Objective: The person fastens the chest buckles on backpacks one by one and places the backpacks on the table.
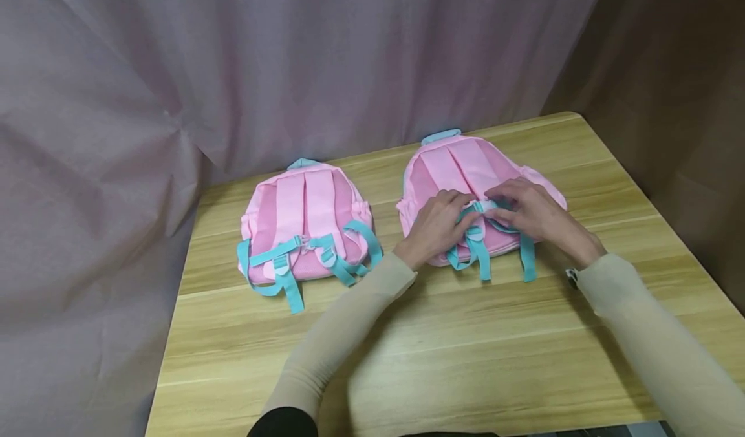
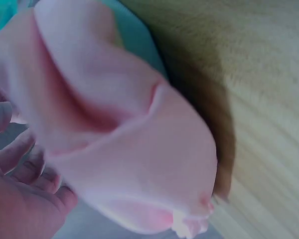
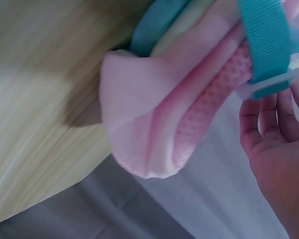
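A pink child's backpack (image 1: 465, 159) with turquoise webbing lies on the right, its straps facing up. Over its lower part, the left hand (image 1: 439, 223) pinches one end of the turquoise strap at its pale buckle (image 1: 483, 206). From the other side, the right hand (image 1: 526, 209) pinches the strap's other end, thumb and fingers meeting near the buckle. The right wrist view shows its curled fingers beside a turquoise webbing strap (image 3: 266, 45) and a translucent slider (image 3: 274, 82). In the left wrist view, the bag's pink side (image 2: 154, 154) fills the middle, hiding the left fingertips' hold.
A matching pink backpack (image 1: 289, 198) lies to the left, its turquoise strap (image 1: 273, 253) joined across by a clear buckle (image 1: 306, 243). Both bags rest on a wood-grain table (image 1: 465, 353). A grey-pink curtain (image 1: 326, 55) hangs behind the table's far edge.
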Motion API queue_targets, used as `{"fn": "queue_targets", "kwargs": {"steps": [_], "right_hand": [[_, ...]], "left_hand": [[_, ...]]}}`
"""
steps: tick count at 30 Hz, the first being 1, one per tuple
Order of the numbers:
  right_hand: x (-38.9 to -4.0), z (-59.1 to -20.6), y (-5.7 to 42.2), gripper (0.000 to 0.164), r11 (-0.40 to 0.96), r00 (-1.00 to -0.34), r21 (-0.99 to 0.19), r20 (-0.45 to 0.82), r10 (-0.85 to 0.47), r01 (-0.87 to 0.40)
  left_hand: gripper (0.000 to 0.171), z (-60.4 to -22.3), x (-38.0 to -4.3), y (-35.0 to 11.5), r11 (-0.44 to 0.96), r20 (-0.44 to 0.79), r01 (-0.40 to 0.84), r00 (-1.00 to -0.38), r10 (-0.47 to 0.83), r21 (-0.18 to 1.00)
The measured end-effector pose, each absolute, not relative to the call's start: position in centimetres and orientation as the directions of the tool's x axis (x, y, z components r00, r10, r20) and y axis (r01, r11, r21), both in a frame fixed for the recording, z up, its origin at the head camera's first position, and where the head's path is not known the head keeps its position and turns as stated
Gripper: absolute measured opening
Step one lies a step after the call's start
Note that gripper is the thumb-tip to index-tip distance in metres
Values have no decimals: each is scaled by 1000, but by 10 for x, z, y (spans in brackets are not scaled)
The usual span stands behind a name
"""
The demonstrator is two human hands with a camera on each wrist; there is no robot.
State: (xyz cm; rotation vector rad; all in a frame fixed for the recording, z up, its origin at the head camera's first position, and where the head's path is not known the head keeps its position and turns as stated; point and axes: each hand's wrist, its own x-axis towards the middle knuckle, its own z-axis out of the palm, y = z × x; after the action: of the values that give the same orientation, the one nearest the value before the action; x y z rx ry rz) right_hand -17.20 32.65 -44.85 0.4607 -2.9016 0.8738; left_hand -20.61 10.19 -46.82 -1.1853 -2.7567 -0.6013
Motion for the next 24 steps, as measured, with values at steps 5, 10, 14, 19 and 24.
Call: {"fn": "queue_targets", "kwargs": {"steps": [5,10,14,19,24], "right_hand": [[-172,-445,317,40,773,-938,-532,212,-274,-346],[-171,-442,304,38,743,-924,-551,256,-282,-380],[-169,-437,294,38,736,-929,-569,243,-278,-369],[-169,-432,280,41,725,-934,-590,202,-296,-357],[-167,-429,266,42,709,-919,-585,227,-324,-394]], "left_hand": [[46,-460,-202,92,621,243,719,-692,679,313],[45,-452,-199,79,619,273,738,-674,686,268],[43,-445,-199,67,617,249,736,-676,693,279],[41,-439,-197,49,616,211,721,-687,696,317],[37,-436,-194,27,600,222,722,-684,695,345]]}}
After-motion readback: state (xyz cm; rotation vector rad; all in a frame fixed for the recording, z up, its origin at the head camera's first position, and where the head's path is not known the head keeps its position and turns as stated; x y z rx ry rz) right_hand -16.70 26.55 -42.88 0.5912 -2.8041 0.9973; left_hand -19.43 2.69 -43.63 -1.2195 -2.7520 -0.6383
